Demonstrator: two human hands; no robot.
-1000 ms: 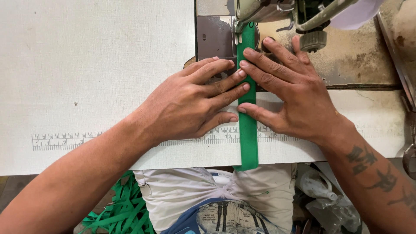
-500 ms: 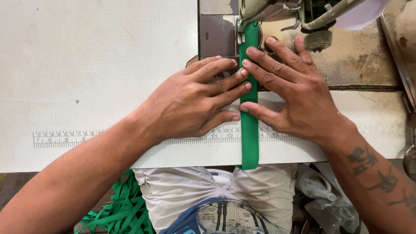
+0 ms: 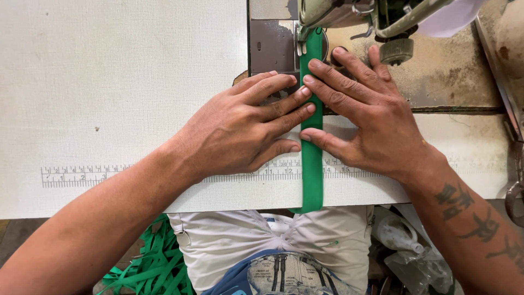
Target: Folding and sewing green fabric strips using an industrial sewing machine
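A long green fabric strap lies on the white sewing table, running from the sewing machine head down over the table's front edge. My left hand rests flat on the table, its fingertips pressing the strap's left edge. My right hand lies flat on the other side, fingers and thumb touching the strap's right edge. Both sets of fingers meet along the strap just below the presser foot, over the metal needle plate.
A printed ruler strip runs along the table front. A pile of green straps lies on the floor at lower left. Clear plastic bags sit at lower right. A worn, stained machine bed is at right.
The strap's hanging end has crept slightly up toward the machine; both hands stay pressed along its edges almost where they were.
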